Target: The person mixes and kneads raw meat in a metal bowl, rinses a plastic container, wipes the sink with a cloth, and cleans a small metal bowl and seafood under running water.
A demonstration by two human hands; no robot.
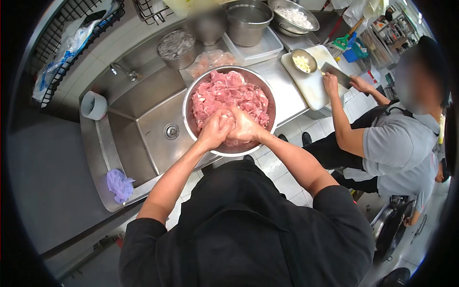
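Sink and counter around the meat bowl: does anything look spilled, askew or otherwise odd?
Only mildly: a crumpled purple wad, too unclear to identify, lies loose on the corner ledge of the sink, looking discarded. The meat is inside its bowl; no spill shows.

A round steel bowl (273, 101), a rectangular white cutting board (313, 93), a translucent plastic container (273, 48) and a crumpled purple cloth (119, 185) are carried by the silvery stainless-steel sink counter (288, 93).
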